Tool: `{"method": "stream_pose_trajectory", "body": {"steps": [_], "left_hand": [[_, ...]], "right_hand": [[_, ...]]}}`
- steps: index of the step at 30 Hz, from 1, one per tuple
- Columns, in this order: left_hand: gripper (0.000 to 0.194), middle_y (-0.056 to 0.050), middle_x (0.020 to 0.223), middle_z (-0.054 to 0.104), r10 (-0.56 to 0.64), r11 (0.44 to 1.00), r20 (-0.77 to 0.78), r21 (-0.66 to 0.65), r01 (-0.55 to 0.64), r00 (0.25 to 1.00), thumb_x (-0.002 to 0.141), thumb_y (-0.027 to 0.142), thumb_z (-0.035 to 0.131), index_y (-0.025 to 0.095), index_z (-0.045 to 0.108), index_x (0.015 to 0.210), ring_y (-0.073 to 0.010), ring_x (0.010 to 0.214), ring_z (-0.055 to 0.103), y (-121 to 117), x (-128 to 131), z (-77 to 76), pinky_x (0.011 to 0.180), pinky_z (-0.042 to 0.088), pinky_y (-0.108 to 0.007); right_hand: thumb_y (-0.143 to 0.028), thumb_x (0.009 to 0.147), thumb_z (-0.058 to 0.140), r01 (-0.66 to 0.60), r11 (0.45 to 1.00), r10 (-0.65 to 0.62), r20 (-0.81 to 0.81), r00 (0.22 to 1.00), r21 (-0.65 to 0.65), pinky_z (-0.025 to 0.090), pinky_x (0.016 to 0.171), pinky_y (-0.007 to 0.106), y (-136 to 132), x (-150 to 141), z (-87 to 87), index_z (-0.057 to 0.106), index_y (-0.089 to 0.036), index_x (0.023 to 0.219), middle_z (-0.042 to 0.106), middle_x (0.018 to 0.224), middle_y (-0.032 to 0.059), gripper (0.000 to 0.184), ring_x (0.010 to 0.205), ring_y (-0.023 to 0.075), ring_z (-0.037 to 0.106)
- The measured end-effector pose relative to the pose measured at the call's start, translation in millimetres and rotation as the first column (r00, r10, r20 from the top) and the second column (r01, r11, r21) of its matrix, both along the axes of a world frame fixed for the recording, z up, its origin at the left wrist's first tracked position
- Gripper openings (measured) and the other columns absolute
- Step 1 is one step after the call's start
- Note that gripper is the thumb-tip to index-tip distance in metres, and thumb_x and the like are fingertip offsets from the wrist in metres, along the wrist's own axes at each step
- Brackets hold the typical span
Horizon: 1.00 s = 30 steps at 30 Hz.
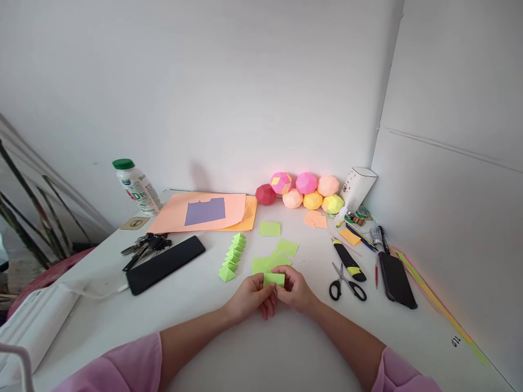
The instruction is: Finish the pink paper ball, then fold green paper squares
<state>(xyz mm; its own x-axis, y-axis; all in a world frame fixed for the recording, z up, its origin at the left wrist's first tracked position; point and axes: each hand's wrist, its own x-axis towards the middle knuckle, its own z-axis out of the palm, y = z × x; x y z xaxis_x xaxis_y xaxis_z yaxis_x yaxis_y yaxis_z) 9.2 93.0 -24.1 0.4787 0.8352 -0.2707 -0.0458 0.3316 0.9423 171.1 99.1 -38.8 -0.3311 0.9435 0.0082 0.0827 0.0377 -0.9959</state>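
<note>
Between my two hands, near the middle of the table, is a small green paper piece (273, 280). My left hand (251, 296) pinches its left end, and my right hand (297, 291) pinches its right end. Just beyond my fingers lie flat green paper pieces (260, 265), partly overlapping, with another green piece (287, 247) behind them. Farther back rests a green rectangle (270, 228). To the left stands a row of folded green paper pyramids (232, 257), lined up one behind another.
Black-handled scissors (347, 283), a utility knife (348, 259) and a phone (397, 279) lie on the right. A black power bank (165, 265), keys (147, 247) and a bottle (139, 188) are leftward. Faceted paper balls (306, 183) are piled against the wall, beside orange paper sheets (171, 213).
</note>
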Motion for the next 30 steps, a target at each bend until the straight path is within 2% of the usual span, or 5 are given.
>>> {"method": "stream_pose_trajectory", "body": {"steps": [8,19,23,26,30], "left_hand": [[0.037,0.000,0.057,0.066,-0.010,1.000,-0.125,0.019,0.012,0.992,0.077,0.051,0.061,0.019,0.044,0.074,-0.0140,0.049,0.063,-1.7,0.6,9.4,0.042,0.046,-0.023],[0.038,0.003,0.054,0.062,-0.070,0.997,-0.009,0.037,0.070,0.997,0.077,0.053,0.061,0.019,0.044,0.073,-0.0118,0.042,0.058,1.9,-2.9,0.0,0.040,0.043,-0.022],[0.040,0.003,0.055,0.060,-0.023,1.000,0.033,-0.006,0.023,0.999,0.072,0.053,0.066,0.018,0.045,0.071,-0.0110,0.039,0.056,2.4,-4.1,-1.2,0.035,0.041,-0.021],[0.041,0.004,0.049,0.056,0.045,0.997,0.085,-0.061,-0.040,0.995,0.070,0.053,0.067,0.017,0.047,0.067,-0.0092,0.036,0.052,4.1,-5.2,0.5,0.032,0.039,-0.019],[0.041,0.004,0.047,0.055,0.070,0.995,0.129,-0.085,-0.060,0.989,0.069,0.052,0.068,0.017,0.047,0.065,-0.0087,0.036,0.051,5.5,-4.7,3.8,0.031,0.039,-0.019]], "right_hand": [[-0.011,0.067,0.058,0.013,1.000,-0.013,0.015,1.000,0.003,0.042,0.055,0.023,0.1,0.2,-1.0,0.056,-0.019,0.102,0.058,0.069,-0.0028,0.037,0.059,0.0106,0.053],[-0.010,0.067,0.056,-0.080,0.997,0.079,-0.041,0.996,-0.017,0.036,0.053,0.023,2.2,2.7,1.2,0.051,-0.021,0.107,0.054,0.070,-0.0041,0.042,0.056,0.0095,0.048],[-0.009,0.065,0.054,-0.112,0.994,0.112,-0.073,0.991,0.003,0.032,0.052,0.021,7.7,7.6,3.7,0.050,-0.020,0.108,0.052,0.070,-0.0045,0.044,0.056,0.0081,0.044],[-0.011,0.063,0.054,-0.037,0.998,0.042,-0.074,0.996,0.058,0.028,0.049,0.021,17.5,18.5,5.6,0.052,-0.019,0.101,0.045,0.062,-0.0071,0.039,0.052,0.0072,0.038],[-0.017,0.067,0.056,0.140,0.990,-0.135,-0.130,0.982,0.028,0.028,0.048,0.021,24.7,29.2,9.3,0.052,-0.019,0.094,0.046,0.063,-0.0066,0.027,0.049,0.0067,0.038]]}}
